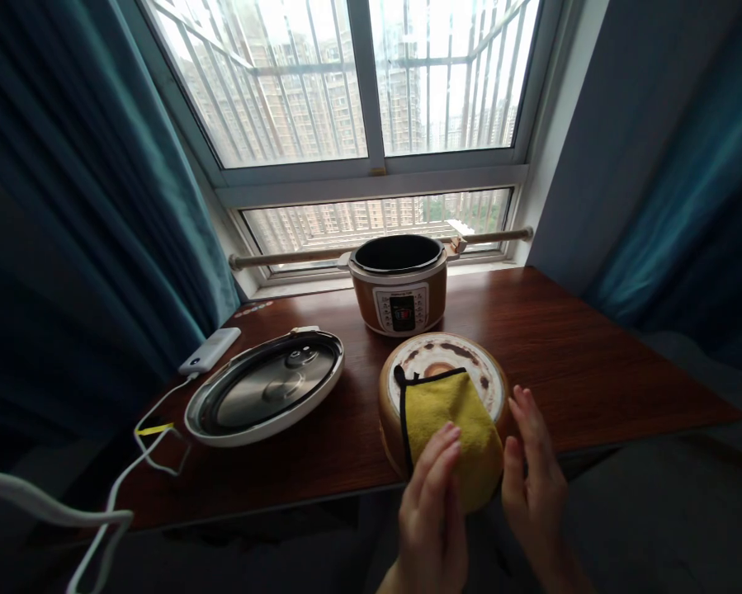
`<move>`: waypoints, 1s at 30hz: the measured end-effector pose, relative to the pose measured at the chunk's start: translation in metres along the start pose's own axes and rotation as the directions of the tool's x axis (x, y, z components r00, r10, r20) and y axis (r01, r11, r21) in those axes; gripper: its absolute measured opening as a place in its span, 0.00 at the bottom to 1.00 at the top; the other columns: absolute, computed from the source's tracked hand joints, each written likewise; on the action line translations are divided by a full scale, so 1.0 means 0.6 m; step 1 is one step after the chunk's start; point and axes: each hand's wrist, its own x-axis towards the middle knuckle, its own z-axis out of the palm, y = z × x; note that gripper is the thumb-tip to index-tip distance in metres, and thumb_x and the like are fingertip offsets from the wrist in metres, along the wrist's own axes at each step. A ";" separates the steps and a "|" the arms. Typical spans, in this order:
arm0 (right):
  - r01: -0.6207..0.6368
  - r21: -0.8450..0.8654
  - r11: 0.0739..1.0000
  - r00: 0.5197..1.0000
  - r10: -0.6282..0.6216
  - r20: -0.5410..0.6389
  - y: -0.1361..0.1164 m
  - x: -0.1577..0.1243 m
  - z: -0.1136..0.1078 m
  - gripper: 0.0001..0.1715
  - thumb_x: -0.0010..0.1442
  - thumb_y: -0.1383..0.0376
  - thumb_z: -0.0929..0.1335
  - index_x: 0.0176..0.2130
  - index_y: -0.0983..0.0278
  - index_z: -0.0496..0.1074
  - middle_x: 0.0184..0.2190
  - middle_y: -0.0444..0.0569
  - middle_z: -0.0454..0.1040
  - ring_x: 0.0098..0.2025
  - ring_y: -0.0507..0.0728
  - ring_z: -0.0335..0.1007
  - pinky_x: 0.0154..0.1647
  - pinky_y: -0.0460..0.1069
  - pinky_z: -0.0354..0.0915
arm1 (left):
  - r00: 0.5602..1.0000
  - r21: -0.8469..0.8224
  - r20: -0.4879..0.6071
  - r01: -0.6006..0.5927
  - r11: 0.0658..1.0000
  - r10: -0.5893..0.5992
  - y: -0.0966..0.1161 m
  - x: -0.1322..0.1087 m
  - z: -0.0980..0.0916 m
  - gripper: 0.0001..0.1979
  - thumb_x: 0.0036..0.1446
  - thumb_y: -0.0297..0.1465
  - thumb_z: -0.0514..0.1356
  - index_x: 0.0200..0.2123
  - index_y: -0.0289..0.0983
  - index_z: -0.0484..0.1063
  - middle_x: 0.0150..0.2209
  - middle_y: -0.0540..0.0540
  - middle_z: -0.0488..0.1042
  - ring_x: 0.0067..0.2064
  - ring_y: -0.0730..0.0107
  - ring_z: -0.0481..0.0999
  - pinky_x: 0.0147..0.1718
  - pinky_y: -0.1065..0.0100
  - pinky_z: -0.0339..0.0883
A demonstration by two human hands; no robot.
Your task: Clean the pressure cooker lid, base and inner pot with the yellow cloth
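A yellow cloth (452,429) with a black edge drapes over a round brown pot (445,363) turned bottom up near the table's front edge; its base is stained. My left hand (431,511) rests its fingertips on the cloth, fingers stretched out and close together. My right hand (531,478) stands edge-on beside the pot's right side, fingers straight, holding nothing. An open electric cooker body (400,289) with a control panel stands behind, near the window.
The cooker's lid (265,388) lies inside up on the left of the wooden table (593,355). A white power bank (210,350) with a white cable (116,487) sits at the left edge. Teal curtains (86,206) hang on both sides of the window.
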 end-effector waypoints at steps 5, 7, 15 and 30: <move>0.415 -0.031 0.909 0.878 -0.391 0.275 -0.034 -0.020 0.002 0.28 0.58 0.65 0.65 0.58 0.66 0.60 0.57 0.51 0.64 0.63 0.63 0.48 0.63 0.60 0.46 | 0.879 -0.031 -0.327 0.357 0.934 -0.347 -0.063 0.012 -0.035 0.19 0.58 0.25 0.53 0.53 0.40 0.62 0.57 0.42 0.63 0.61 0.60 0.58 0.59 0.54 0.52; 0.461 -0.063 0.885 0.848 -0.419 0.326 -0.037 -0.015 0.006 0.26 0.57 0.64 0.66 0.55 0.66 0.64 0.55 0.50 0.66 0.63 0.62 0.50 0.64 0.58 0.42 | 0.845 -0.048 -0.301 0.450 0.892 -0.443 -0.086 0.016 -0.042 0.20 0.58 0.28 0.54 0.54 0.40 0.61 0.58 0.42 0.62 0.61 0.60 0.57 0.60 0.52 0.49; 0.582 0.049 0.812 0.693 -0.527 0.493 -0.063 0.074 0.000 0.20 0.60 0.59 0.64 0.46 0.71 0.70 0.51 0.56 0.70 0.58 0.60 0.58 0.61 0.56 0.54 | 0.911 0.072 -0.307 0.309 0.948 -0.273 -0.061 0.021 -0.052 0.23 0.56 0.26 0.55 0.56 0.40 0.59 0.58 0.42 0.62 0.63 0.58 0.52 0.60 0.50 0.47; 0.645 0.103 0.757 0.510 -0.527 0.680 -0.185 0.082 0.091 0.42 0.57 0.67 0.40 0.18 0.69 0.72 0.35 0.46 0.75 0.43 0.50 0.70 0.33 0.44 0.63 | 0.987 0.255 -0.135 -0.055 0.965 0.092 0.056 0.046 -0.058 0.25 0.57 0.23 0.48 0.59 0.35 0.57 0.58 0.40 0.63 0.62 0.51 0.56 0.60 0.41 0.36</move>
